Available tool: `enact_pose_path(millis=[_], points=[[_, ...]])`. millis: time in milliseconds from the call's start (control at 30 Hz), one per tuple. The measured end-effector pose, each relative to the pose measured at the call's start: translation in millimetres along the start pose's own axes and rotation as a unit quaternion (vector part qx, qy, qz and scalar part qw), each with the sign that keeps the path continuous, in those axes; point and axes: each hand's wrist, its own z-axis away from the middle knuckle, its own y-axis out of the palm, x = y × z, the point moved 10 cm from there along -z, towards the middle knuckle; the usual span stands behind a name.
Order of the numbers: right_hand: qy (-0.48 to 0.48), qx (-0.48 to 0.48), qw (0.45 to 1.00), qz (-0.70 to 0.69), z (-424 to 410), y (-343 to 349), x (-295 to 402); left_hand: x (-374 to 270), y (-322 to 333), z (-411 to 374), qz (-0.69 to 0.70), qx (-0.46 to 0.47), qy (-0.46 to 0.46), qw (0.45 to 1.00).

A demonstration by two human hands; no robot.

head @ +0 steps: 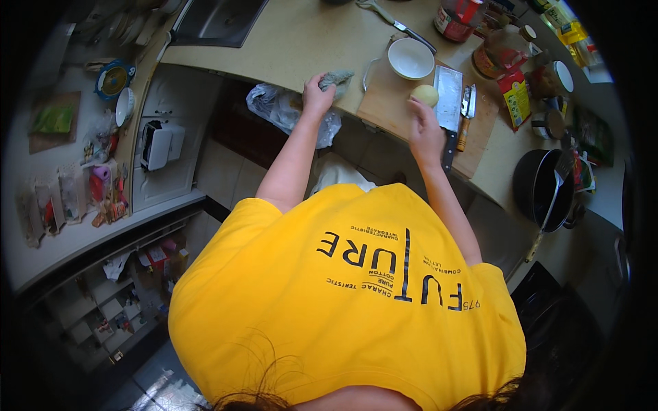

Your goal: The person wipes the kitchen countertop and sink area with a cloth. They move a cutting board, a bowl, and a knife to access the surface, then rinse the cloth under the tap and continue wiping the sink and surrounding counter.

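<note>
My left hand [318, 96] grips a crumpled grey-green cloth [336, 82] over the counter's front edge. On the right, my right hand [425, 123] is at a round, pale yellow-green vegetable or fruit [425, 95] above the wooden cutting board [383, 103]; its fingertips meet the near side of it. A white bowl [411, 58] stands at the board's far side. Beside my right hand lies a cleaver [448, 97] with a black handle, and right of that a smaller tool with a wooden handle [463, 133].
A peeler or knife with a pale green handle [380, 11] lies behind the bowl. Jars and a yellow-red packet [514, 97] line the right side. A black pot [540, 190] holds a slotted spatula. The sink [218, 23] is at upper left; a plastic bag [277, 105] hangs below the counter edge.
</note>
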Motion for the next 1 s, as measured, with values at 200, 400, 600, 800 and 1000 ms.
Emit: enact_pose_path(millis=[200,400,600,800,1000], points=[[-0.059,0.004,0.998,0.02,-36.2,104.7,36.2,-66.7,14.7,-16.0,-0.057,0.141,0.247,0.957],[0.083,0.088,0.984,0.13,-15.5,208.6,3.2,-19.1,37.1,11.6,-0.125,0.315,0.375,0.863],[0.149,0.025,0.965,0.213,19.1,219.1,11.8,-14.2,31.7,25.0,-0.156,0.4,0.414,0.803],[0.161,-0.014,0.958,0.236,-19.5,205.5,-20.1,-17.6,69.9,-3.3,-0.159,0.408,0.371,0.819],[0.141,-0.068,0.97,0.184,-64.7,191.5,-53.2,-26.5,118.7,-41.7,-0.187,0.421,0.342,0.819]])
